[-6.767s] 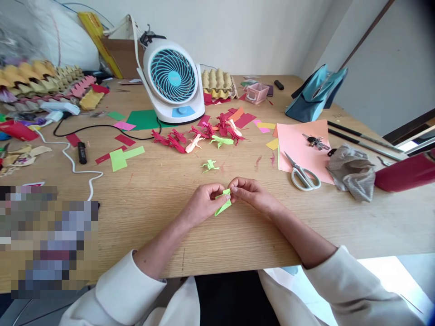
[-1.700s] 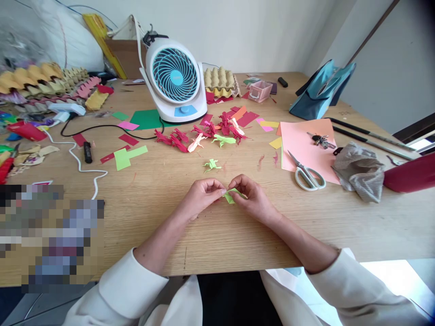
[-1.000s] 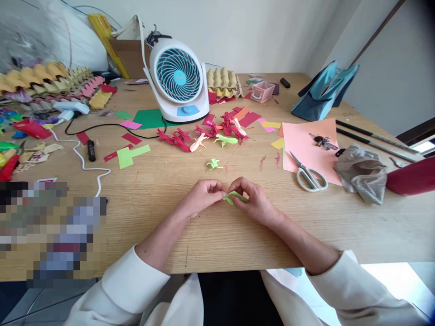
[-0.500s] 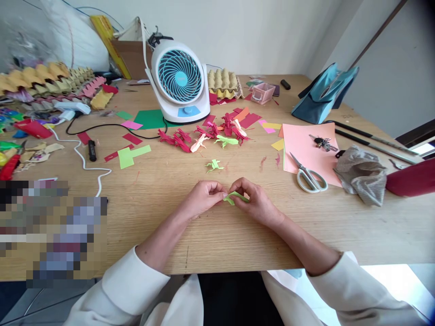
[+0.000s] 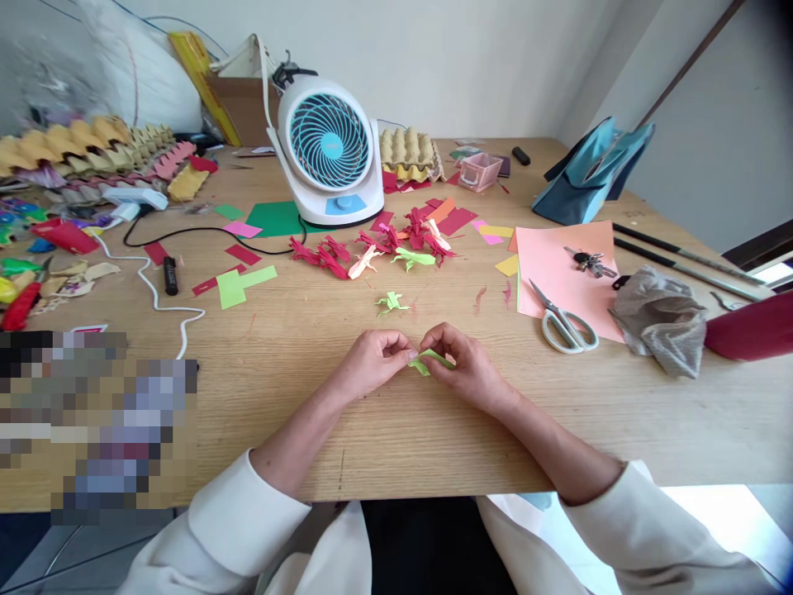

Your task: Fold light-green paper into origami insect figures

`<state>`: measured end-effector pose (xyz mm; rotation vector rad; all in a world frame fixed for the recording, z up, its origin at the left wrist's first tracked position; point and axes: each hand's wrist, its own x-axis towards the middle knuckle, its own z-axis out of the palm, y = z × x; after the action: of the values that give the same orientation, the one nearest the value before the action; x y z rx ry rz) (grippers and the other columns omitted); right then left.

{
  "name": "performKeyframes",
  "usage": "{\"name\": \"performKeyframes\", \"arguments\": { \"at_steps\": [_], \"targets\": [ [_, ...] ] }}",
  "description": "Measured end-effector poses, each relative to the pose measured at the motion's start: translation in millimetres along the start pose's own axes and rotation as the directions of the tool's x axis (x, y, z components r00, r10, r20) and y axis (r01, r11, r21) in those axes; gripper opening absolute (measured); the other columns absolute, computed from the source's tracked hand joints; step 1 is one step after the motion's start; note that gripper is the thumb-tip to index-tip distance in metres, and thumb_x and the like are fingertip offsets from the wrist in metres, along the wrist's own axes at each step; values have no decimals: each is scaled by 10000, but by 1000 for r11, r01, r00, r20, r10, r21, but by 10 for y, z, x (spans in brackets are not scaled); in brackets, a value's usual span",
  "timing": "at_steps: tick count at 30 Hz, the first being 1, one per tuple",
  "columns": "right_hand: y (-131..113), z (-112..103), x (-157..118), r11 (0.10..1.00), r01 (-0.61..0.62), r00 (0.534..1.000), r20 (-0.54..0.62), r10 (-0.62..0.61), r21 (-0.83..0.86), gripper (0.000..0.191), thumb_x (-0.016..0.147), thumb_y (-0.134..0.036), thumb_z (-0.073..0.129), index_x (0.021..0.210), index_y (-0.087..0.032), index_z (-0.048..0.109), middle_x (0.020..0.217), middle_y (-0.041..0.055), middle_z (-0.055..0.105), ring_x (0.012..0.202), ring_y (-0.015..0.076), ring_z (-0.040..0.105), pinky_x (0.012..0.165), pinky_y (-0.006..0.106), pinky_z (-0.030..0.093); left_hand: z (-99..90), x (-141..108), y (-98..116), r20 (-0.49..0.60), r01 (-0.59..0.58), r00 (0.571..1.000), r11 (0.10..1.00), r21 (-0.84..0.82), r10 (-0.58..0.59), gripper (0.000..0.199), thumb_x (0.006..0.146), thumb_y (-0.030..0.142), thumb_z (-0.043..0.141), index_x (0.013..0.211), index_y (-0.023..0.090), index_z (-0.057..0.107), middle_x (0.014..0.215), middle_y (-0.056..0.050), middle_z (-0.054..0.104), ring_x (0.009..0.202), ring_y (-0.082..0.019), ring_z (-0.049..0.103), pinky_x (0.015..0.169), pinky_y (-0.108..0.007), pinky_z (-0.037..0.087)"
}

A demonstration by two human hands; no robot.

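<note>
Between my two hands is a small piece of folded light green paper [image 5: 424, 365], held just above the table near its front. My left hand [image 5: 377, 361] pinches its left end with thumb and fingertips. Wrapped around the right part, my right hand [image 5: 462, 364] has thumb and index finger closed on the paper and hides some of it. Just beyond my hands lies a cut light green paper figure [image 5: 391, 303] with thin legs. Farther back is a row of similar figures, among them a red paper figure [image 5: 331, 258] and another green paper figure [image 5: 413, 259].
Scissors [image 5: 562, 321] and keys [image 5: 591, 262] lie on pink paper [image 5: 545, 248] at right, beside a grey cloth [image 5: 660, 322]. A white fan [image 5: 334, 149] stands behind the figures. A black marker [image 5: 169, 275], white cable [image 5: 158, 308] and paper scraps [image 5: 231, 290] lie left.
Both hands keep their grip on the green paper, with barely any finger movement. The whole view has shifted very slightly.
</note>
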<state>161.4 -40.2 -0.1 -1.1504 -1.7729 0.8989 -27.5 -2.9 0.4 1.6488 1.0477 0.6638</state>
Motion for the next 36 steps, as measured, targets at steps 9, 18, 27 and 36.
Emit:
{"name": "performKeyframes", "arguments": {
  "at_steps": [9,18,27,36],
  "targets": [
    [73,5,5,994,-37,999,-34,41,101,90,850,-216,582,927,-204,538,771,-15,520,675,116,491,638,244,420,-2,-10,43,-26,117,992,976,-185,-124,331,706,454,739,735,138,646,676,6,599,620,-114,530,595,-238,436],
    [103,7,4,990,-55,997,-46,62,126,118,850,-240,601,942,-210,534,788,-9,540,693,125,513,646,252,438,17,-31,65,-14,147,987,942,-302,-158,397,660,497,792,758,137,655,749,-15,633,699,-124,582,658,-251,500],
    [122,24,1,987,-44,997,-50,53,157,138,851,-245,602,962,-212,528,805,-6,547,711,126,523,661,253,449,45,-37,70,-7,129,991,951,-281,-136,383,703,499,763,785,135,678,766,-24,647,726,-135,594,662,-254,513],
    [124,37,-2,990,-28,999,-15,30,142,171,842,-227,607,993,-213,528,812,-7,557,717,126,540,663,252,461,64,-57,94,71,219,976,906,-362,-208,322,715,446,749,771,148,644,740,-9,627,679,-123,605,630,-250,515]
  ]
}}
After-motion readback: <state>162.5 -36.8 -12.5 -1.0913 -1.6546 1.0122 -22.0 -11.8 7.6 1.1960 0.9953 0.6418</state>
